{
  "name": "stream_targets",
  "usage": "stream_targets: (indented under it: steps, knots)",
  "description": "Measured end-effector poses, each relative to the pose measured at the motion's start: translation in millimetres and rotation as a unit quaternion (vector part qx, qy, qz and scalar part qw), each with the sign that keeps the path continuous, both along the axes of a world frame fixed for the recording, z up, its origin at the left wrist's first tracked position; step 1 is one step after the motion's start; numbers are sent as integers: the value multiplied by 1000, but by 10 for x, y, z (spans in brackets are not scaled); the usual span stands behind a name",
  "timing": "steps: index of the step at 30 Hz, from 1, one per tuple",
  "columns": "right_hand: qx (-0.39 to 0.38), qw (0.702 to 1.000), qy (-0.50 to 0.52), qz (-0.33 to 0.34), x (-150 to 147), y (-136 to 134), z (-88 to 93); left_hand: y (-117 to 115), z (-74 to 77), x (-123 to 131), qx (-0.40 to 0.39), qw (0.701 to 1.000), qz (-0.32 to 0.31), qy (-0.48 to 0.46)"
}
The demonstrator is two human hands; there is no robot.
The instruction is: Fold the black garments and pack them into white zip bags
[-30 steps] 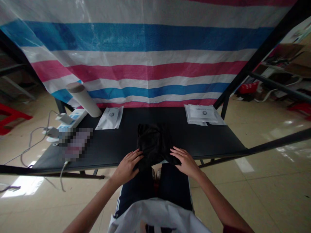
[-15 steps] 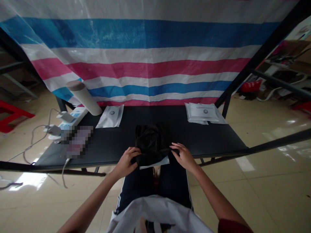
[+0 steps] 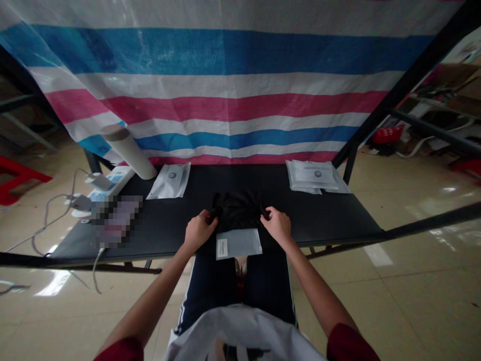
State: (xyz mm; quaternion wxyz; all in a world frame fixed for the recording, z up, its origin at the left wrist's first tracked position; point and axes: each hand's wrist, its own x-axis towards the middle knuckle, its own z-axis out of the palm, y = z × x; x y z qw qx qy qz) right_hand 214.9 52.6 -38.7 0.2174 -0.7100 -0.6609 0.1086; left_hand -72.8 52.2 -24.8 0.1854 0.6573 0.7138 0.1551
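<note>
The left hand and right hand each pinch a corner of the black cloth, evenly spread, above the grey packet at the worktop's near edge.

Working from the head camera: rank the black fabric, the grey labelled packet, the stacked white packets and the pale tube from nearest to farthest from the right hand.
From the right hand:
1. Black fabric: touching, to its left.
2. Grey labelled packet: just left, toward the table's front edge.
3. Stacked white packets: back right of the table.
4. Pale tube: back left corner.
</note>
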Motion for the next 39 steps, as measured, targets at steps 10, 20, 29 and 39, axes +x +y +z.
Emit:
stream_targets:
  steps: [10, 20, 29, 39]
  knots:
    - [-55, 997, 53, 7, 72, 403, 12, 450, -112, -182, 24, 997, -74, 27]
    - [-77, 981, 166, 60, 148, 549, -232, 399, -236, -185, 26, 976, -120, -179]
    - [37, 949, 254, 184, 282, 369, -246, 304, -128, -140, 76, 925, -236, -289]
    - [86, 937, 277, 194, 293, 317, -208, 265, -162, -93, 99, 938, -219, -248]
